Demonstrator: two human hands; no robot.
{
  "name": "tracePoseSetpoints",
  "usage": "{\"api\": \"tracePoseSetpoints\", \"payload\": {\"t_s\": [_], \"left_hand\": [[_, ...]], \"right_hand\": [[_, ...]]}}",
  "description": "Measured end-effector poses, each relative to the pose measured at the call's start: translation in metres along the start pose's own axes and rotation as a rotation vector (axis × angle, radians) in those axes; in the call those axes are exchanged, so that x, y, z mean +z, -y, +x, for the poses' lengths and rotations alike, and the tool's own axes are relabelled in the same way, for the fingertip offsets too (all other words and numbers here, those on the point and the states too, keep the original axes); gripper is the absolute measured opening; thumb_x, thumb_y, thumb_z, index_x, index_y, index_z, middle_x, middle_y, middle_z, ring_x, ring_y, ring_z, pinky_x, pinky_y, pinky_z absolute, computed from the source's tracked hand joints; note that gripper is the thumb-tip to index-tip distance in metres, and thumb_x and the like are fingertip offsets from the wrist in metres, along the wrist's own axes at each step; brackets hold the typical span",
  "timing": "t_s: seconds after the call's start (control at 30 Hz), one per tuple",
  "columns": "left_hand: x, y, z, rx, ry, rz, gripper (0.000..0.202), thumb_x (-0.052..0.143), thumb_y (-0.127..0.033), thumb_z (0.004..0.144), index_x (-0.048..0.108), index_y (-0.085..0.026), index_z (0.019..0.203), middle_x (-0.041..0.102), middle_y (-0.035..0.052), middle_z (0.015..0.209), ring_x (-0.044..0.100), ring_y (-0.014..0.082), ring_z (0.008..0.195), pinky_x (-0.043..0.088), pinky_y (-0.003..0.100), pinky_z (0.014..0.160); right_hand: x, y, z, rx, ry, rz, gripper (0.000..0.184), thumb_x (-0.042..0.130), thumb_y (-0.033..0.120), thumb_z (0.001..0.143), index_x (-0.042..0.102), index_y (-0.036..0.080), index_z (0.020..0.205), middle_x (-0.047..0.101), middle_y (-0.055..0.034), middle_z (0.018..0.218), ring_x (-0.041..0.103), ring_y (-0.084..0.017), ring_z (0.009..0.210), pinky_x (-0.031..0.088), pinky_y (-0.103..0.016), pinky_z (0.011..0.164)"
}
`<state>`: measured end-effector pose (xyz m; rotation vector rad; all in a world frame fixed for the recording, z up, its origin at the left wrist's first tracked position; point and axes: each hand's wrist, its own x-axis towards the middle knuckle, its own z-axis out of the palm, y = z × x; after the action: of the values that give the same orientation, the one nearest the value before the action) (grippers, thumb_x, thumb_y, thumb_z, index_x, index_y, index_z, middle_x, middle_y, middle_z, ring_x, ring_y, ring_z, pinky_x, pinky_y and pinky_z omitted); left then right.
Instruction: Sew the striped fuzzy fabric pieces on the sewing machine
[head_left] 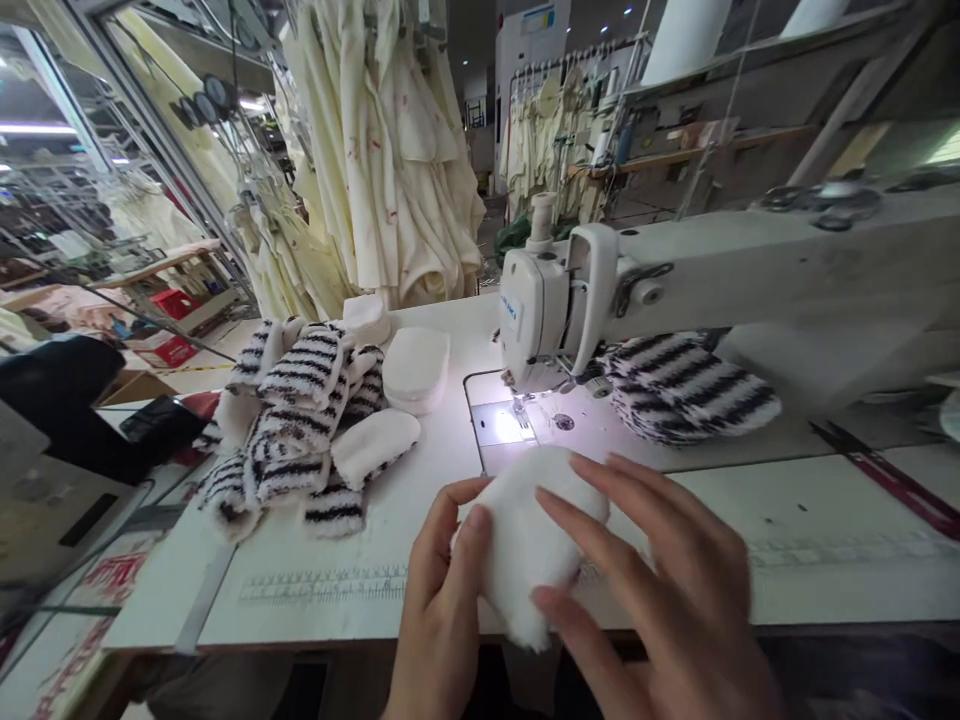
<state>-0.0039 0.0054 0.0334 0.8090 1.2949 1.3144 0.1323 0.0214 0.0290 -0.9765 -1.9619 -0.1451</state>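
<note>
A white fluffy fabric piece (529, 545), rounded at the top, is held up over the front of the sewing table. My left hand (450, 585) is closed on its left edge, thumb in front and the other fingers behind. My right hand (652, 580) is spread over the right side, its fingertips on or just above the fabric. Behind the piece stands a sewing machine (540, 310), its lamp lighting the needle plate (499, 425). To the left lie a pile of black-and-white striped fluffy pieces (300, 410) and a stack of white oval pieces (416, 365).
More striped pieces (682, 390) are stacked under the machine arm. Red-handled scissors (892, 475) lie at the right. A printed ruler (322, 585) runs along the table front. Cream garments (397, 150) hang behind, and a dark machine part (60, 400) stands at the left.
</note>
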Motion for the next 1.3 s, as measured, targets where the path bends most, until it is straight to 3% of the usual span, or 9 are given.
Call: {"api": "tracePoseSetpoints", "payload": {"t_s": [0.2,0.47,0.63,0.7,0.83,1.0,1.1,1.2,1.3], "left_hand": [[-0.002,0.006,-0.001,-0.105,0.148,-0.27,0.043,0.053,-0.046,0.087,0.06,-0.02,0.12,0.064,0.0071,0.106,0.054,0.0166,0.078,0.043,0.023,0.067],[-0.008,0.009,0.008,-0.06,0.111,-0.279,0.037,0.052,-0.041,0.09,0.061,-0.021,0.12,0.063,0.007,0.117,0.056,0.0238,0.105,0.045,0.026,0.08],[-0.006,0.008,0.008,-0.053,0.095,-0.21,0.042,0.048,-0.046,0.091,0.059,-0.021,0.123,0.062,0.0081,0.117,0.057,0.0242,0.101,0.047,0.031,0.085],[-0.005,0.006,0.006,-0.084,0.12,-0.181,0.049,0.045,-0.053,0.091,0.056,-0.022,0.127,0.063,0.0086,0.111,0.059,0.0224,0.091,0.05,0.031,0.077],[-0.004,-0.001,0.002,-0.072,0.16,-0.037,0.055,0.048,-0.061,0.086,0.055,-0.026,0.128,0.064,0.0045,0.097,0.058,0.0161,0.078,0.049,0.023,0.065],[-0.006,-0.005,0.006,0.059,0.215,0.168,0.036,0.056,-0.049,0.087,0.071,-0.021,0.104,0.066,0.0025,0.083,0.056,0.013,0.069,0.047,0.019,0.061],[-0.006,-0.006,0.008,0.024,0.163,0.137,0.038,0.054,-0.05,0.088,0.074,-0.019,0.092,0.067,0.0024,0.076,0.059,0.0138,0.068,0.049,0.019,0.061],[-0.004,-0.007,0.008,0.01,0.146,0.101,0.038,0.055,-0.052,0.086,0.075,-0.019,0.087,0.066,0.0012,0.071,0.059,0.0134,0.066,0.048,0.018,0.06],[-0.003,-0.004,0.005,0.02,0.132,0.114,0.039,0.055,-0.053,0.086,0.075,-0.02,0.088,0.067,0.0011,0.072,0.059,0.0136,0.066,0.047,0.019,0.06]], "right_hand": [[0.014,-0.003,0.0,-0.016,-0.012,0.087,0.02,0.055,0.017,0.089,0.061,0.018,0.108,0.049,-0.0097,0.127,0.041,-0.025,0.124,0.037,-0.039,0.1],[0.001,-0.005,-0.011,0.024,0.069,0.214,0.012,0.054,0.016,0.087,0.06,0.026,0.088,0.043,-0.0044,0.135,0.031,-0.028,0.133,0.042,-0.045,0.096],[0.001,-0.008,-0.015,-0.063,0.014,0.073,0.018,0.065,0.033,0.082,0.062,0.027,0.099,0.056,-0.0044,0.12,0.047,-0.026,0.117,0.045,-0.04,0.093],[0.004,-0.008,-0.013,-0.071,0.04,0.057,0.019,0.065,0.028,0.082,0.061,0.025,0.1,0.061,-0.0034,0.11,0.053,-0.022,0.106,0.044,-0.036,0.092],[0.006,-0.008,-0.005,0.261,0.144,0.303,0.008,0.053,0.019,0.089,0.057,0.025,0.091,0.062,0.0014,0.096,0.059,-0.013,0.091,0.047,-0.021,0.078],[-0.002,-0.011,0.003,0.778,0.416,0.827,0.024,0.049,0.045,0.092,0.063,0.026,0.096,0.062,0.0022,0.085,0.059,-0.013,0.075,0.048,-0.018,0.066],[-0.005,-0.009,0.006,0.976,0.425,0.958,0.032,0.052,0.052,0.088,0.066,0.024,0.092,0.058,0.0018,0.072,0.056,-0.014,0.07,0.047,-0.02,0.066],[-0.005,-0.005,0.008,1.025,0.399,0.956,0.033,0.054,0.054,0.085,0.066,0.024,0.091,0.059,0.0022,0.072,0.057,-0.014,0.071,0.047,-0.019,0.067],[-0.002,-0.003,0.009,0.889,0.432,0.9,0.028,0.051,0.05,0.089,0.064,0.026,0.089,0.061,0.0031,0.073,0.059,-0.013,0.07,0.047,-0.016,0.065]]}}
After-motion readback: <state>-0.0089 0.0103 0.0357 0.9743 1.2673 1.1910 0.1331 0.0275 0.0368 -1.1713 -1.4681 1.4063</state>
